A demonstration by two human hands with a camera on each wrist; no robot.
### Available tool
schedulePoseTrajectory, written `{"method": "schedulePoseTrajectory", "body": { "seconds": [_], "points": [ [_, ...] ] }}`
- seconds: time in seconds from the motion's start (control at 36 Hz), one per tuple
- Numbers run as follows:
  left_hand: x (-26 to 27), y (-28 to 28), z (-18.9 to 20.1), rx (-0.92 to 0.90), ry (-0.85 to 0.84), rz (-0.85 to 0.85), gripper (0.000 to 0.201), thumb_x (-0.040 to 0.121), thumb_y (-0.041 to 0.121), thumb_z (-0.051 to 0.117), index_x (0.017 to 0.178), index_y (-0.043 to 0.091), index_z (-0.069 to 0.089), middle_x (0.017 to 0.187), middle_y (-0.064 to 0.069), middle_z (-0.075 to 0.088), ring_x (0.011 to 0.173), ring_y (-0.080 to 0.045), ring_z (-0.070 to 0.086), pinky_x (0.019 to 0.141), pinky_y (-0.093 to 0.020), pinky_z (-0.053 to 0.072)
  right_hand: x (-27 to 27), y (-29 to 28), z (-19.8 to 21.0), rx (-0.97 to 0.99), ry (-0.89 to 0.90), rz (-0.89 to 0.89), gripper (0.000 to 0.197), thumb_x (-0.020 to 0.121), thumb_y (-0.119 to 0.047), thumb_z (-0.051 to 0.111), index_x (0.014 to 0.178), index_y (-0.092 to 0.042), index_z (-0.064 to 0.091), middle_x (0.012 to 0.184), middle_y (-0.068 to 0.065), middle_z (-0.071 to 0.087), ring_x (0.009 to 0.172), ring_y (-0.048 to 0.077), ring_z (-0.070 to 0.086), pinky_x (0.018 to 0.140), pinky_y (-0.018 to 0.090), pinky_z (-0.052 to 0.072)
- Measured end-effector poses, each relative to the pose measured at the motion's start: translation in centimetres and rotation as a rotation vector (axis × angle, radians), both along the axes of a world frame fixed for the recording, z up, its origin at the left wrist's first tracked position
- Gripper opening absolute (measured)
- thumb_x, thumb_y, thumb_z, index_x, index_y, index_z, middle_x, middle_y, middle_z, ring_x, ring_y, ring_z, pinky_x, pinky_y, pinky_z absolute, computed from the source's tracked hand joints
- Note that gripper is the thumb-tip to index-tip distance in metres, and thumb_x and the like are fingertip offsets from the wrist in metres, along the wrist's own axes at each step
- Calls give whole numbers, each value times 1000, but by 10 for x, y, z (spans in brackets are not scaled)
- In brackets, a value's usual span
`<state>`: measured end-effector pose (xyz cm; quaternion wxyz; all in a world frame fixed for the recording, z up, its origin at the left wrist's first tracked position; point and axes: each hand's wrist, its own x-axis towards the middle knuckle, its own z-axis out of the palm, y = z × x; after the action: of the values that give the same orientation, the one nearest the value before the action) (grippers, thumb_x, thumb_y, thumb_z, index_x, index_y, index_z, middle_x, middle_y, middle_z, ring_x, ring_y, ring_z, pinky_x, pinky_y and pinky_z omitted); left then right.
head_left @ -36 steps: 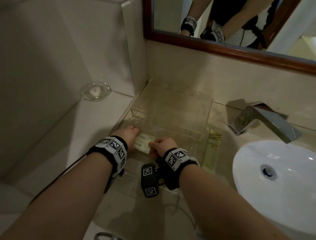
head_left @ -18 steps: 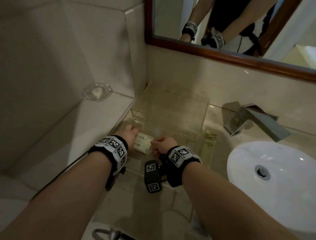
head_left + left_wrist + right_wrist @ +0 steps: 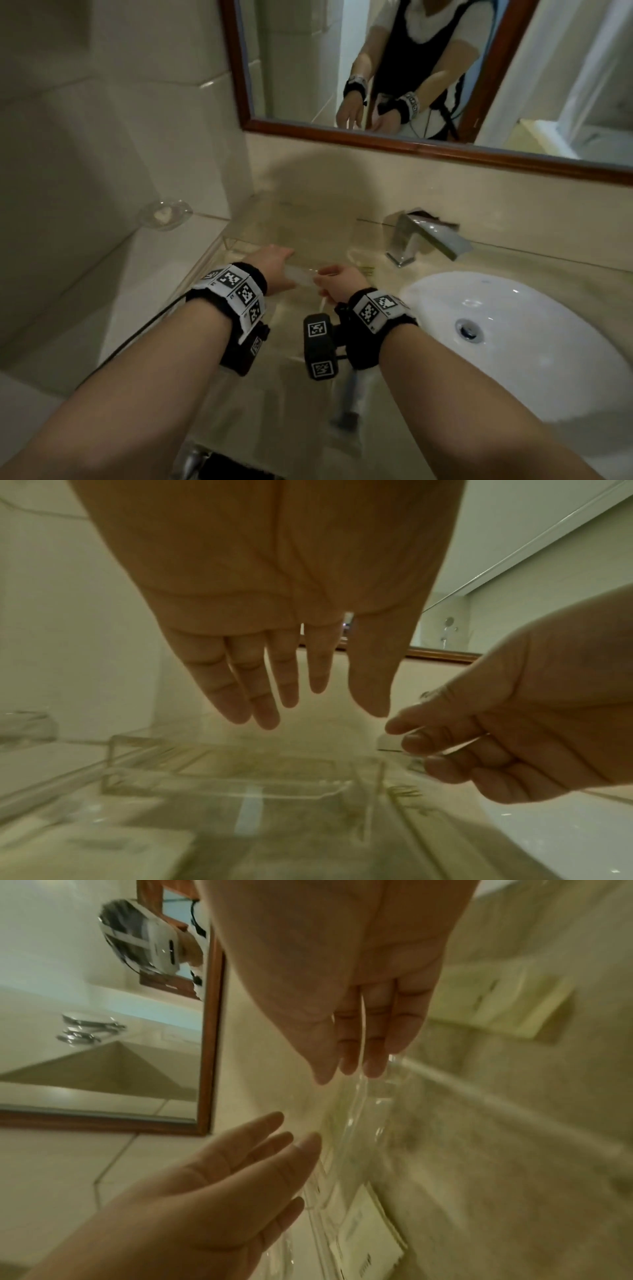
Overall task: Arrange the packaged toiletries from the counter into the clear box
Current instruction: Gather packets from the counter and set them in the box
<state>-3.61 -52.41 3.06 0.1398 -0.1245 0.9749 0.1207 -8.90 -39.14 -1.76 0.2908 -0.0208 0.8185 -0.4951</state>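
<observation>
Fingers (image 3: 421, 741) of the right hand (image 3: 337, 279) are being held curled, with the thumb closing toward the forefinger; a thin clear edge appears to be pinched between them, though motion blur is preventing confirmation of what it is. The left hand (image 3: 274, 269) is being held just beside it, fingers (image 3: 246, 696) straight, slightly spread and gripping nothing, hovering above the clear box (image 3: 291, 226).

The clear box is being seen on the beige counter (image 3: 274, 394), set against the back wall in the corner. A pale packaged toiletry (image 3: 92, 850) with dark printing is being shown lying flat beneath the left wrist; whether it is lying inside the box cannot be told. In the right wrist view, a pale printed sachet (image 3: 368, 1229) is lying by the clear wall, and another flat packet (image 3: 496, 1007) is lying well apart on the counter.

A chrome faucet (image 3: 424, 240) and a white basin (image 3: 531, 342) are being seen to the right. A glass soap dish (image 3: 166, 214) is resting on the left ledge. A wood-framed mirror (image 3: 376, 140) is reflecting the person's forearms.
</observation>
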Motion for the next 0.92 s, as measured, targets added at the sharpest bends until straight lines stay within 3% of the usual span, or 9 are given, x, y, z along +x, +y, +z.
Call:
{"method": "schedulePoseTrajectory", "body": {
  "seconds": [0.11, 0.19, 0.36, 0.53, 0.61, 0.72, 0.81, 0.86, 0.92],
  "points": [
    [-5, 51, 12, 69, 4, -35, 63, 90, 35, 58, 145, 19, 33, 150, -6, 35, 134, -22, 40, 108, -31, 35, 0, 51, 10, -34, 64, -62, 21, 90, -16, 60, 110, -11, 61, 81, 3, 61, 67, 13, 58, 54, 18, 43],
    [-9, 95, 17, 126, 18, -38, 60, 90, 32, 59, 144, 20, 35, 148, -4, 39, 133, -20, 42, 105, -29, 37, 2, 99, 17, -70, 96, -112, 26, 91, -16, 58, 115, -6, 60, 93, 3, 60, 64, 7, 55, 59, 18, 45],
    [-15, 180, 16, 224, 22, -81, 58, 88, 27, 62, 141, 17, 40, 146, -4, 44, 133, -19, 43, 107, -32, 36, 5, 193, 22, -115, 101, -227, 13, 91, -16, 58, 103, -14, 62, 74, -3, 58, 66, 7, 55, 60, 21, 45],
    [-24, 258, 11, 288, 40, -129, 55, 87, 28, 64, 138, 17, 45, 141, -4, 48, 128, -21, 47, 104, -33, 42, 8, 291, 28, -93, 162, -358, 24, 92, -17, 57, 111, -6, 63, 88, 6, 62, 83, 17, 60, 60, 21, 46],
    [-29, 297, 6, 291, 59, -173, 53, 87, 28, 63, 136, 18, 47, 140, -4, 49, 126, -21, 49, 103, -34, 43, 10, 341, 24, -77, 181, -431, 21, 92, -18, 56, 109, -9, 64, 83, 1, 62, 78, 14, 60, 60, 19, 46],
    [-34, 347, -3, 287, 52, -240, 51, 87, 31, 63, 135, 20, 48, 139, -1, 51, 125, -20, 50, 106, -35, 42, 16, 408, 11, -63, 155, -570, 7, 90, -16, 57, 85, -18, 62, 69, -2, 58, 71, 18, 56, 64, 26, 45],
    [-37, 385, -10, 285, 29, -275, 51, 88, 33, 61, 136, 21, 47, 140, -1, 50, 127, -20, 49, 106, -35, 42, 21, 458, -3, -9, 143, -658, 22, 88, -15, 60, 69, -26, 55, 71, -3, 56, 81, 20, 55, 77, 30, 44],
    [-38, 405, -15, 291, 10, -286, 51, 89, 33, 60, 136, 21, 46, 141, -1, 48, 128, -20, 47, 106, -34, 41, 26, 483, -10, 20, 136, -708, 14, 86, -17, 63, 75, -23, 58, 82, 0, 59, 86, 20, 54, 78, 30, 44],
    [-39, 423, -22, 299, -10, -295, 50, 90, 34, 59, 137, 22, 45, 142, 0, 47, 129, -19, 46, 107, -34, 41, 31, 505, -16, 78, 102, -737, 10, 85, -19, 66, 94, -17, 62, 98, 7, 63, 91, 24, 58, 75, 29, 45]
  ]
}}
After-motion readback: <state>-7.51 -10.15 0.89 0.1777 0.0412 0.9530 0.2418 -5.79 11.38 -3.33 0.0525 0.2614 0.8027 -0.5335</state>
